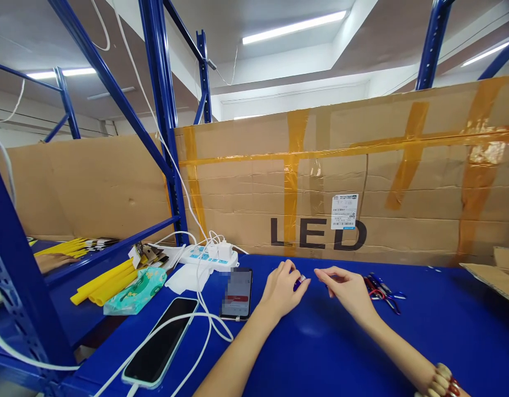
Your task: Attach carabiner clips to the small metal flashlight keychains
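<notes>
My left hand [282, 289] rests on the blue table [320, 342], fingers curled round a small blue and silver object [299, 283] that I cannot name. My right hand [348, 291] lies just to its right, thumb and fingers pinched together near that object; whether anything is in them does not show. A pile of small blue and red clips or carabiners [382, 289] lies directly right of my right hand. A beaded bracelet [440, 381] is on my right wrist.
Two phones [236, 293] [161, 342] lie on the table's left part, with white cables running to a power strip [208, 256]. A green tissue pack [135, 292] and yellow tubes [103, 281] lie further left. A taped cardboard wall marked LED [362, 182] stands behind. Blue rack posts [165, 121] rise at left.
</notes>
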A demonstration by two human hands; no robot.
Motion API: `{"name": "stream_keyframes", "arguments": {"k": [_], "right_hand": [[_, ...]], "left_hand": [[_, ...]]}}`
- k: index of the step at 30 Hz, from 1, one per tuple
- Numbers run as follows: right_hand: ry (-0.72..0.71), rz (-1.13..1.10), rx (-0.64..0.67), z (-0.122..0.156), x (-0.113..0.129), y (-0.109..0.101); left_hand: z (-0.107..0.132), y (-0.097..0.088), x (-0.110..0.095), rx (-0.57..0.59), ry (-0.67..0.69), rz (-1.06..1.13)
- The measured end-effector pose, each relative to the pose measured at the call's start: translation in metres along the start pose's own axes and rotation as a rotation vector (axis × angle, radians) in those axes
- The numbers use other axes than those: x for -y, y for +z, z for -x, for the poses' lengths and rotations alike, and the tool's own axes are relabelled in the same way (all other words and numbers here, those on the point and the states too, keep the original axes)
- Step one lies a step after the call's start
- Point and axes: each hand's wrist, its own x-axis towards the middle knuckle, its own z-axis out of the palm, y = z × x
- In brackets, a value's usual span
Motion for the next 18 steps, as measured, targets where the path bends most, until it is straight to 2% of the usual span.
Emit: {"name": "stream_keyframes", "arguments": {"k": [6,11,18], "right_hand": [[0.038,-0.056,0.083,0.005,-0.001,-0.006],[0.045,-0.109,0.1,0.004,-0.007,-0.011],[0.058,-0.085,0.06,0.002,-0.005,-0.013]], "left_hand": [[0.003,0.007,-0.008,0.077,0.054,-0.005],[0.004,0.009,-0.016,0.15,0.12,0.029],[0.006,0.013,-0.015,0.04,-0.094,0.334]]}}
